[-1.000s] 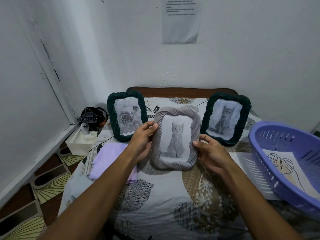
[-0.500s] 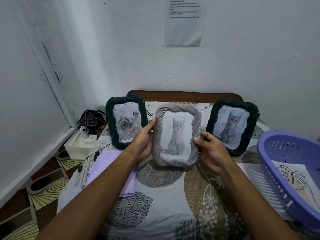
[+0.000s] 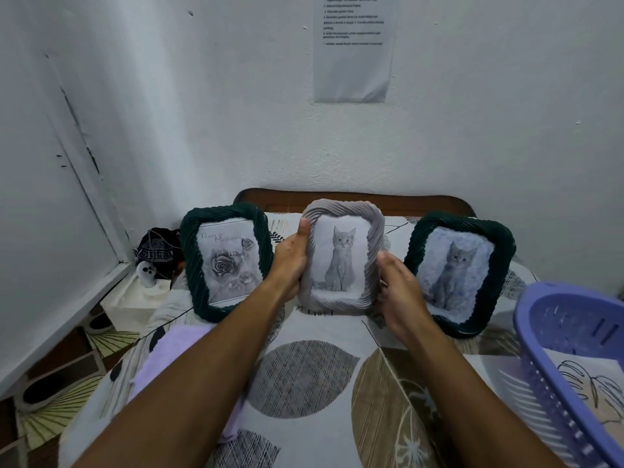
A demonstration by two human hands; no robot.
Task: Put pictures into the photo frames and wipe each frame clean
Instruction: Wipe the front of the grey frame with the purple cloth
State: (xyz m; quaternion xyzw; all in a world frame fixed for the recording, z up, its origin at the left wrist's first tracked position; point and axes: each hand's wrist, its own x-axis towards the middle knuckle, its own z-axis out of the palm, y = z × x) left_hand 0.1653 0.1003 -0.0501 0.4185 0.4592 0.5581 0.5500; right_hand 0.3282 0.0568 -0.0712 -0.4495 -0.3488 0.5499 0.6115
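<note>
head view:
left hand (image 3: 291, 265): gripping left edge of grey frame (image 3: 341, 261), thumb lying on the front.
right hand (image 3: 398, 285): gripping its right edge.
grey frame: standing upright on the bed (image 3: 317, 373), cat picture inside, between two green frames (image 3: 225, 261) (image 3: 457, 273).
cloth (image 3: 169, 352): lying under left forearm.
basket (image 3: 570, 363): sitting at right.

- Left of the grey frame (image 3: 342, 261) I hold, the rose picture (image 3: 227, 263) in the green frame (image 3: 225, 261) carries script starting "Ros"; the rest blurs.
- Above the grey frame, the wall paper (image 3: 353, 49) has numbered lines too small to read.
</note>
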